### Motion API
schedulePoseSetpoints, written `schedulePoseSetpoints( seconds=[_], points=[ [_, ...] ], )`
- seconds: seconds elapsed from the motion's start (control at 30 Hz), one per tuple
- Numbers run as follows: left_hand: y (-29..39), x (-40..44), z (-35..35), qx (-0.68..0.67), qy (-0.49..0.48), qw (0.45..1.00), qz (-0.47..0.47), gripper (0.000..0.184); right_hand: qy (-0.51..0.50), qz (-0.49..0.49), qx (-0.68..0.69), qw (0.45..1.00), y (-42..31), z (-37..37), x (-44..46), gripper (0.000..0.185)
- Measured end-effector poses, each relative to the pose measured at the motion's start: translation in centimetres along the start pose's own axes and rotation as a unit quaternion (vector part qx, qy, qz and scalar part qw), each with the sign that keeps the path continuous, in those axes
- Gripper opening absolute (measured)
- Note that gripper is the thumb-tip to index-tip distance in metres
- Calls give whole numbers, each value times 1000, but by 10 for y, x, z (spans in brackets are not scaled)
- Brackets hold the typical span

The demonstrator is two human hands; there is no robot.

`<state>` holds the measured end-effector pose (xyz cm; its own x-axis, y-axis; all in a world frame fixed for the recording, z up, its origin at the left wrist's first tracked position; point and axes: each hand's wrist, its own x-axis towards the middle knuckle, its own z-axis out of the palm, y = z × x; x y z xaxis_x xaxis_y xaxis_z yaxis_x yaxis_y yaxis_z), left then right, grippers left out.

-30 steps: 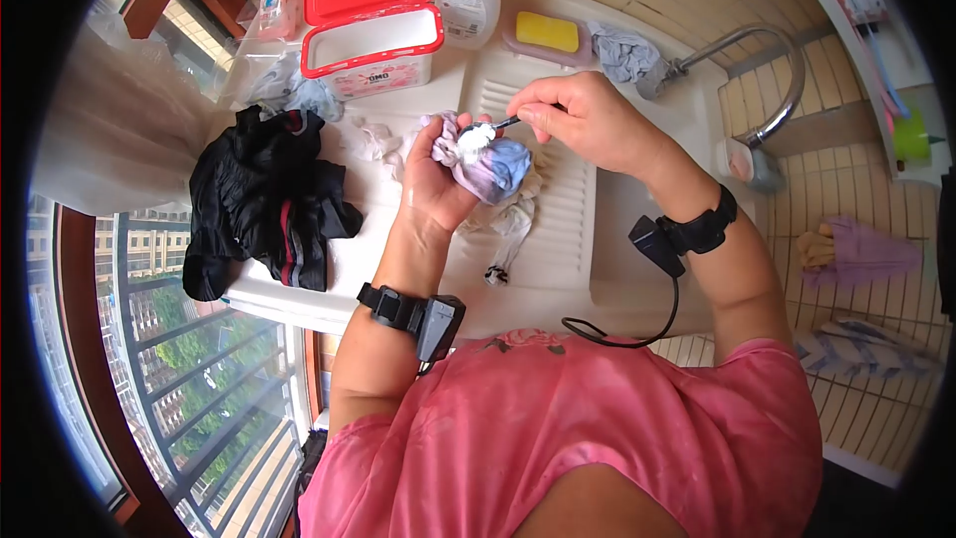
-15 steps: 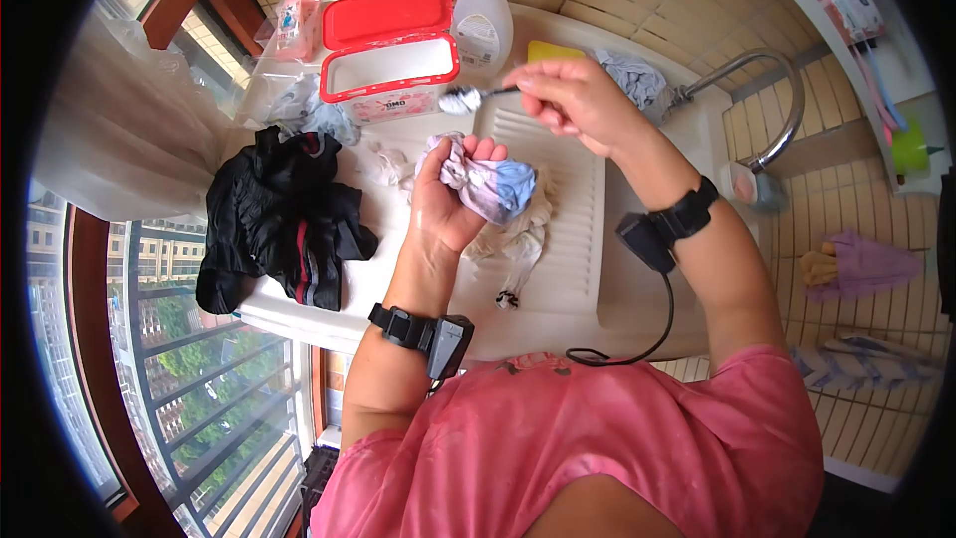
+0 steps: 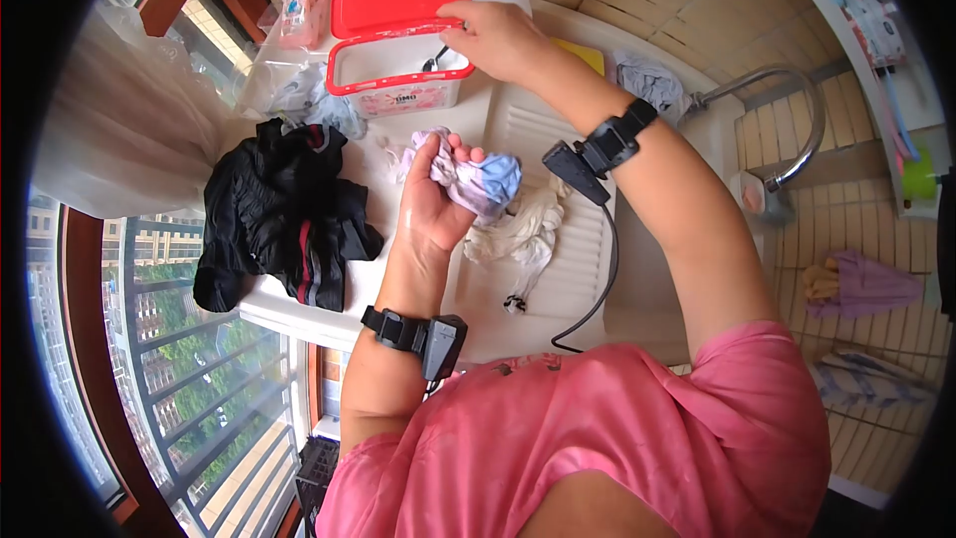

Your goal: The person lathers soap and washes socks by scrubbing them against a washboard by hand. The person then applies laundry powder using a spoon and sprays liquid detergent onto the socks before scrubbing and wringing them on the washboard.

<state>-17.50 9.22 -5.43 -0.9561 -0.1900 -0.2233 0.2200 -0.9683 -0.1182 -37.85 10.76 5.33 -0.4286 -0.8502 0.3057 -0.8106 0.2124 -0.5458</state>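
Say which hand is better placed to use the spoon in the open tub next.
Right, I'd judge. The right hand is above the tub, holding the spoon inside its opening. The left hand is nearer the person and occupied with a crumpled cloth.

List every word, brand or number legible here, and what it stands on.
"OMO": on the front of the white tub.
Pink packet: printing too small to read.
Packet on the shelf: markings too blurred to read.
Left wrist device: faint marks, too small to read.
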Motion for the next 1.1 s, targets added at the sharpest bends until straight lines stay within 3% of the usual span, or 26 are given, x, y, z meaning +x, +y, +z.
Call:
schedulePoseSetpoints(
  seconds=[0.07, 0.13, 0.2, 0.23, 0.3, 0.4, 0.53, 0.8, 0.87, 0.9, 0.97, 1.03, 1.07, 1.1],
  points=[
    [-6, 0, 9, 48, 43, 997, 38, 27, 8, 36, -6, 999, -15, -22, -23, 38],
    [-7, 4, 8, 16, -4, 1000, 20, 27, -34, 52, 35, 997, -5, -27, -57, 45],
    [-17, 5, 12, 28, 55, 997, 37, 27, -135, 93, 224, 961, 5, -19, -107, 48],
    [-21, 5, 14, 40, 23, 998, 46, 26, -132, 101, 225, 960, -1, -22, -130, 48],
    [-28, 9, 15, 67, -4, 996, 56, 26, -195, 262, 341, 881, -12, -29, -166, 44],
    [-51, 5, 13, 170, 64, 981, 70, 26, -174, 267, 392, 863, 4, -30, -200, 34],
    [-65, -6, 4, 290, 126, 948, 20, 20, -104, 275, 378, 878, 14, -28, -226, 25],
    [-52, -23, -6, 392, 100, 915, -4, 28, -68, 316, 328, 888, 35, -14, -246, 25],
    [-49, -28, -8, 436, 97, 889, 100, 35, -71, 324, 301, 894, 37, -12, -251, 26],
    [-47, -33, -10, 437, 100, 888, 100, 35, -96, 322, 307, 890, 36, -13, -253, 30],
    [-45, -43, -13, 606, 109, 777, 129, 37, -121, 320, 316, 885, 37, -10, -258, 33],
    [-44, -45, -22, 730, 92, 656, 165, 47, -23, 180, 86, 980, 41, 2, -264, 38],
    [-43, -46, -27, 731, 93, 655, 165, 47, -24, 180, 88, 979, 44, 8, -266, 38],
    [-45, -47, -25, 822, 60, 533, 190, 53, -43, 162, 115, 979, 46, 12, -265, 40]
  ],
)
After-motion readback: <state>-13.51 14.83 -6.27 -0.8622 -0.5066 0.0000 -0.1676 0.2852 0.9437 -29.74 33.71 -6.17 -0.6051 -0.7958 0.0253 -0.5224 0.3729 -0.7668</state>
